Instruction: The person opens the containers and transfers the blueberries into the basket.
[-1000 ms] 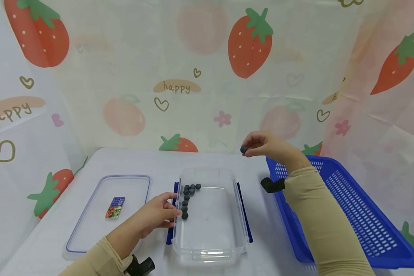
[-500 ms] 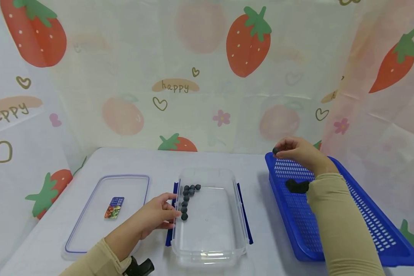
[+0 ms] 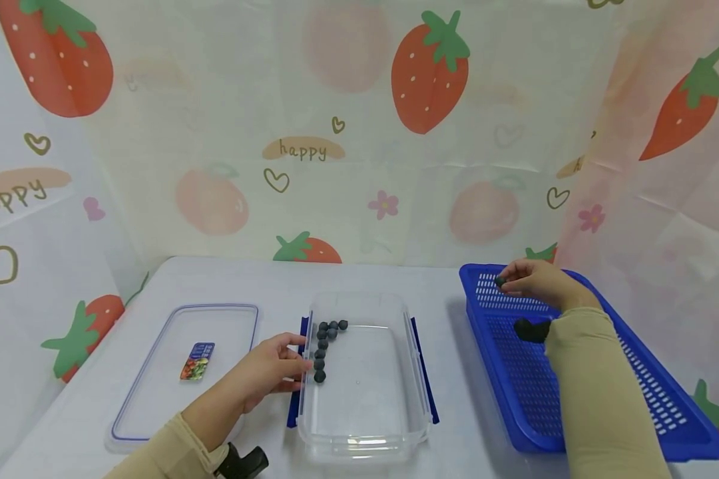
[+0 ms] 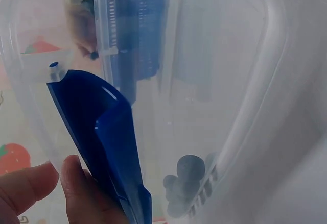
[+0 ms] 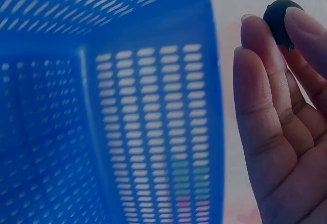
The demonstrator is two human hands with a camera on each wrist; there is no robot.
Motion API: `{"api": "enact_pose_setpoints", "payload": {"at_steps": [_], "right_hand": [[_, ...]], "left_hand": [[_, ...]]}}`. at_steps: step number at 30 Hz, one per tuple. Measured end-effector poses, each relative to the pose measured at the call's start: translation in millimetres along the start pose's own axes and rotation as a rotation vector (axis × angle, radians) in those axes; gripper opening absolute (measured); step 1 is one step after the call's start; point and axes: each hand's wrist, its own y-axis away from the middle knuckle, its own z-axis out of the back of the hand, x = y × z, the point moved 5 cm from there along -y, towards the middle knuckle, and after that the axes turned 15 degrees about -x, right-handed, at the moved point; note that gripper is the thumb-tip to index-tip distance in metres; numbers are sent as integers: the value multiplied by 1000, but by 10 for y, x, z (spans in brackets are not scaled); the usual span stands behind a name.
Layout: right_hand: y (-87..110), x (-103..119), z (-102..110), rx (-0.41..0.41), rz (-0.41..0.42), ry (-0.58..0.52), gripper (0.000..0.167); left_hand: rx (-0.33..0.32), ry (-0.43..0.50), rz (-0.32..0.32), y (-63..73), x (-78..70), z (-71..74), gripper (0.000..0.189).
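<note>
Thumb and fingertips of my right hand [image 3: 539,283] pinch one dark blueberry [image 5: 281,22] above the far end of the blue perforated basket [image 3: 518,392]. In the right wrist view the berry sits at the fingertips, outside the basket wall. My left hand [image 3: 269,372] holds the left side of a clear plastic box [image 3: 365,399], close to its blue side latch [image 4: 102,127]; part of its fingers is hidden in the left wrist view. Inside the box, several blueberries [image 3: 322,344] form a line along the left side and a short row at the far end.
A clear lid [image 3: 156,399] with a purple-blue edge and a small picture label [image 3: 197,361] lies on the white table, left of the box. The box's other blue latch [image 3: 424,369] hangs on its right side. A strawberry-printed cloth [image 3: 335,199] stands behind.
My right hand has moved right, from beyond the box's far right corner to over the basket, and then lower, still pinching the blueberry. The left hand stays on the box.
</note>
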Motion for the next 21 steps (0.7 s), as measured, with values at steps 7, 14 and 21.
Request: {"api": "enact_pose_setpoints", "payload": {"at_steps": [7, 14, 21], "right_hand": [[17, -154, 30, -2, -27, 46, 30], [39, -277, 41, 20, -87, 40, 26], [79, -357, 64, 10, -135, 26, 26]], "left_hand": [[-2, 6, 5, -24, 35, -1, 52], [9, 23, 0, -30, 35, 4, 52], [-4, 12, 4, -54, 44, 0, 51]]}}
